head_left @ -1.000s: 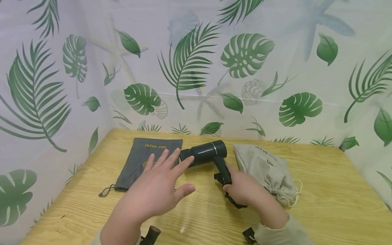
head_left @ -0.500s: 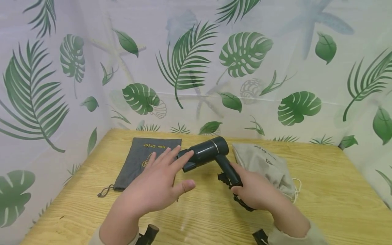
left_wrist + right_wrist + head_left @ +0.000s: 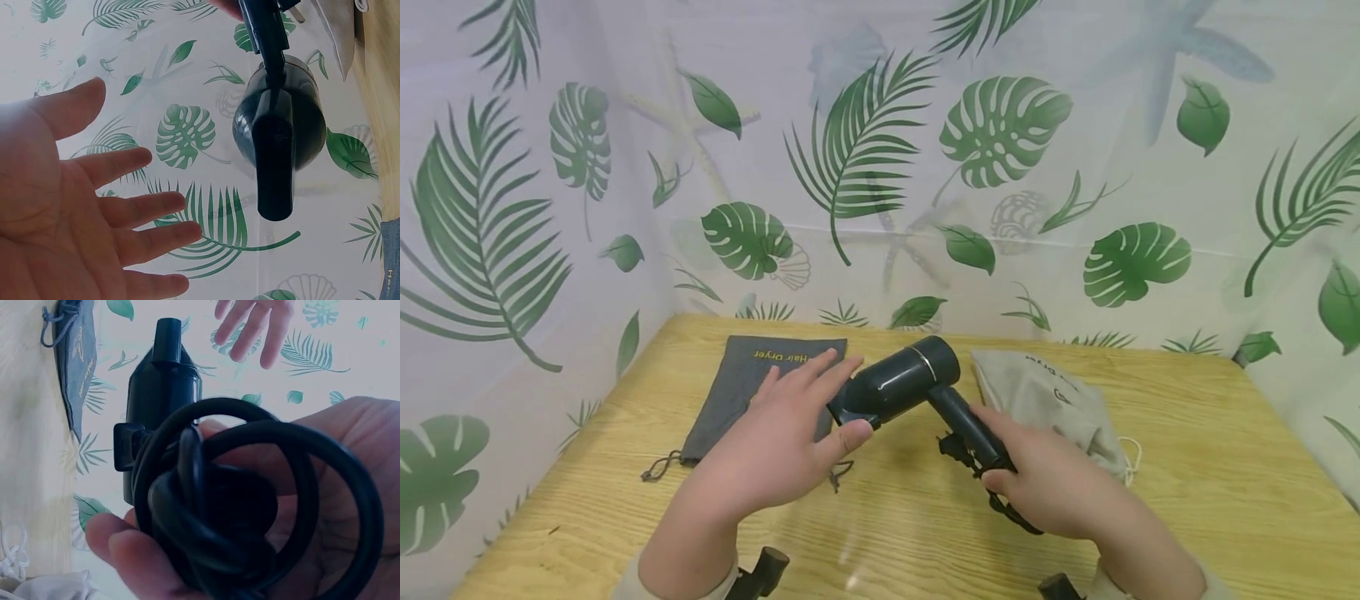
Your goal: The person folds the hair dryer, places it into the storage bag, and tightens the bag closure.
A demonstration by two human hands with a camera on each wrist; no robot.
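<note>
My right hand (image 3: 1052,479) grips the handle of a black hair dryer (image 3: 898,383), which is held up over the wooden table with its barrel pointing left. Bundled black cord (image 3: 187,500) hangs at the handle's lower end, close to the right palm in the right wrist view. My left hand (image 3: 775,450) is spread beside the flat nozzle (image 3: 275,169). In the left wrist view its straight fingers are apart from the nozzle, palm showing.
Behind the left hand lies a dark grey drawstring bag (image 3: 722,400) printed "Hair Dryer". A beige drawstring bag (image 3: 1037,400) lies on the right, partly behind the right hand. The wooden table (image 3: 1210,467) meets a leaf-patterned cloth (image 3: 865,275) at the back.
My right hand has drawn the hair dryer toward me and to the right, tilting the nozzle lower. My left hand stays spread near the nozzle, shifting only slightly.
</note>
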